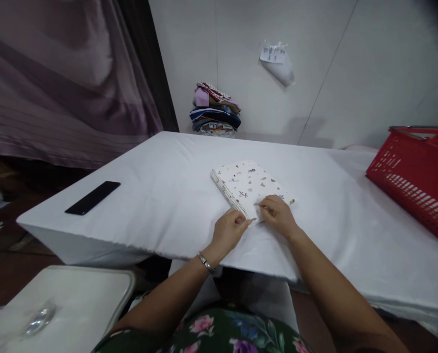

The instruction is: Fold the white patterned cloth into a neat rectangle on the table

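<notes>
Here we had both hands at the near corner of a folded cloth (250, 189), white with small scattered prints, which lay flat on the desk (160, 196) just ahead of our fingers. Our left hand (229, 231) was curled almost closed, thumb and fingertips pinched on that corner where the stacked folds showed along the edge. Our right hand (278, 215) sat just beside it, nearly touching, fingers bent down and nipping the same near edge of the cloth from the other side. A thin bracelet (206, 262) circled our left wrist.

Well off to the left of our hands a dark phone (92, 197) lay flat near the desk's corner. Far out to the right stood a red basket (413, 181), its slotted wall turned towards us. Beyond the cloth, past the far edge of the desk, a stack of clothes (215, 110) rested against the wall, and a paper note (274, 54) hung higher up to its right. A mauve curtain (57, 73) filled the space beyond our left side.
</notes>
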`<state>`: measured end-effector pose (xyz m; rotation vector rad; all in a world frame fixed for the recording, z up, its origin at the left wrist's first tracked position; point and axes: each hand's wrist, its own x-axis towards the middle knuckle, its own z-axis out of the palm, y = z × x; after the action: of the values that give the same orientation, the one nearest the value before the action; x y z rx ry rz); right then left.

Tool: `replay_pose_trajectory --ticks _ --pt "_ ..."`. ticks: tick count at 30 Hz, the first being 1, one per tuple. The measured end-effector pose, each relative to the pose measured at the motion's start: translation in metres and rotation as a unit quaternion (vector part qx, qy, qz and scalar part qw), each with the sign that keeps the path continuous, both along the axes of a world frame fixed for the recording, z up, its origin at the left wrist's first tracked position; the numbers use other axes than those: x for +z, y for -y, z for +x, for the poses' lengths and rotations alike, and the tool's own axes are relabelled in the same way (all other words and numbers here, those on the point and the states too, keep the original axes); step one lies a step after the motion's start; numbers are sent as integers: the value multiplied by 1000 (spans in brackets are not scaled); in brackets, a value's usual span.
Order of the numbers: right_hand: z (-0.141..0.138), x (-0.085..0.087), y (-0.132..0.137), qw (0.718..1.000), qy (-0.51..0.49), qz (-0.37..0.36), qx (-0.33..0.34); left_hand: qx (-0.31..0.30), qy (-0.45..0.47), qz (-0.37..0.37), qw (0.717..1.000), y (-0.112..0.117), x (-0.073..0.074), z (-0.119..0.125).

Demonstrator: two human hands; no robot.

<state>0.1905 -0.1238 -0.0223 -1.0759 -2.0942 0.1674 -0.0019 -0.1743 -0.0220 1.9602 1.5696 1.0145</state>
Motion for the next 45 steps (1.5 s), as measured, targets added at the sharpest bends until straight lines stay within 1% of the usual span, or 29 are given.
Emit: replay_pose_trajectory --ticks 3,5,9,11,14,16,20,22,24,28,31,36,41,43,45 --pt "10 -5 -7 994 -4 32 -108 9 -40 11 999 1 2 5" --pt "19 -9 -13 985 -3 36 -168 15 -71 17 997 3 3 7" --pt "38 -19 -22 967 -3 -5 -256 15 -111 22 993 7 2 9" --pt "45 -23 -26 959 -10 -38 -280 15 -111 13 994 7 1 8" --pt "52 -28 -30 956 -31 -84 -280 22 -97 -15 995 5 0 7" --pt "54 -30 -32 955 -50 -100 -275 28 -88 -34 995 3 2 8" --pt "54 -30 -34 944 -68 -127 -298 43 -40 -56 997 0 3 15" --pt "55 -30 -35 938 -63 -144 -309 45 -8 -54 997 0 3 18" --pt "56 -31 -35 935 -53 -153 -316 44 16 -36 998 1 2 21" --pt "58 -31 -36 930 -31 -169 -324 45 18 2 999 8 -3 20" --pt "58 -31 -36 933 -26 -166 -319 46 18 -1 999 14 -7 17" --pt "58 -30 -35 936 -30 -160 -312 19 31 14 999 17 -7 13" --pt "59 -31 -34 936 -89 -133 -312 9 51 24 998 15 -10 12" --pt "60 -32 -33 936 -100 -129 -311 15 48 14 999 14 -11 12" --pt "61 -32 -33 936 -93 -139 -311 20 41 -1 999 14 -12 11"
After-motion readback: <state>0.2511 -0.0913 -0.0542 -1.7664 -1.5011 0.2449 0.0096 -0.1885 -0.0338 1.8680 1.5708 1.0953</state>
